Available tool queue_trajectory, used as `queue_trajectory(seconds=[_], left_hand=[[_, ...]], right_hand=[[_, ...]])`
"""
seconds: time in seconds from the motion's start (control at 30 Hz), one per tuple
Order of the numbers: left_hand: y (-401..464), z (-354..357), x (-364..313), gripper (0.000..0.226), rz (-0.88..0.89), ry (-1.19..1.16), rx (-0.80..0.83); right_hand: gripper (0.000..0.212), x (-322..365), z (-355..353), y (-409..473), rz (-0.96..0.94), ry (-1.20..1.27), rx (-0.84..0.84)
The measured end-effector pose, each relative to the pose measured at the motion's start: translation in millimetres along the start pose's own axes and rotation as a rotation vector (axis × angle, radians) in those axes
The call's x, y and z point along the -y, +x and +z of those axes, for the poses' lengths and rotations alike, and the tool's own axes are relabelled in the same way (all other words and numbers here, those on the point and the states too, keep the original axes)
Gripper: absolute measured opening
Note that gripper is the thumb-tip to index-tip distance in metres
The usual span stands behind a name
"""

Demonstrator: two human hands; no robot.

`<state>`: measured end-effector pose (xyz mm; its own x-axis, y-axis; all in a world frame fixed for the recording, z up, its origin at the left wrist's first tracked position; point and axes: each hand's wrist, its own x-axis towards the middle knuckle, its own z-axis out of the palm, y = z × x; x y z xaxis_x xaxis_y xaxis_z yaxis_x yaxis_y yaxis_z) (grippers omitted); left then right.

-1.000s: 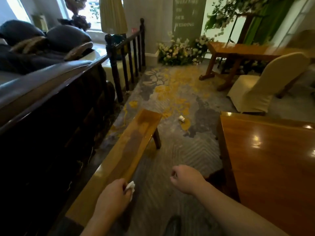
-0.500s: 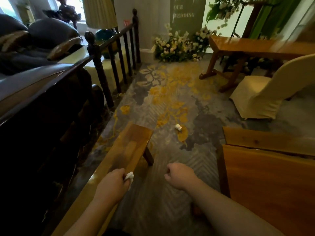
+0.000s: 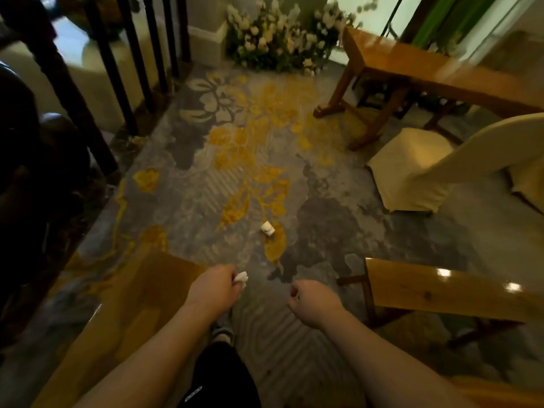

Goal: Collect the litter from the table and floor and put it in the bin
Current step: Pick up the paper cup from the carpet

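My left hand [image 3: 213, 290] is closed around a crumpled white paper scrap [image 3: 241, 278] that pokes out between the fingers. My right hand [image 3: 313, 301] is a loose fist with nothing visible in it. A second white crumpled piece of litter [image 3: 268, 228] lies on the grey and yellow carpet, a little ahead of both hands. No bin is in view.
A wooden bench [image 3: 126, 313] runs along my left, another wooden bench [image 3: 441, 293] is at my right. A cream covered chair [image 3: 418, 169] and a wooden table [image 3: 435, 69] stand at the right back. A dark railing [image 3: 112, 69] borders the left; flowers [image 3: 273, 39] sit at the far wall.
The view has moved forward and tilted down toward the floor. The litter on the carpet is now closer. Both hands keep their pose, the left still holding the paper scrap.
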<state>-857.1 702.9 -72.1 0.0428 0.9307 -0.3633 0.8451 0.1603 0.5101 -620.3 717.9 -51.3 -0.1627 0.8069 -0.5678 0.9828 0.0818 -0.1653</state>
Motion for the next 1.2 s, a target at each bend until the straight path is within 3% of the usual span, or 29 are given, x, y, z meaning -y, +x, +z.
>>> queue_trajectory(seconds=[0.23,0.47,0.6,0.73,0.83,1.1,1.2], left_hand=[[185,-1,10,0.019,-0.07,0.045,0.24],[317,42,45,0.022,-0.237,0.025,0.267],[396,96,67,0.029,-0.351,-0.001,0.249],[463,159,90,0.02,-0.405,-0.061,0.14],[501,210,105,0.019,-0.448,-0.094,0.145],[563,316,162,0.022,-0.441,-0.122,0.23],[571,332,186,0.027,-0.43,-0.108,0.206]], right_hand=[[0.029,-29,-45,187,0.13,0.059,0.181],[0.031,-62,-30,373,0.108,0.089,0.293],[0.026,-91,9,496,0.108,0.044,0.323],[0.035,-121,56,599,0.112,0.041,0.265],[0.043,-135,95,665,0.109,0.052,0.231],[0.08,-153,202,789,0.18,0.098,0.201],[0.083,-157,236,812,0.227,0.151,0.17]])
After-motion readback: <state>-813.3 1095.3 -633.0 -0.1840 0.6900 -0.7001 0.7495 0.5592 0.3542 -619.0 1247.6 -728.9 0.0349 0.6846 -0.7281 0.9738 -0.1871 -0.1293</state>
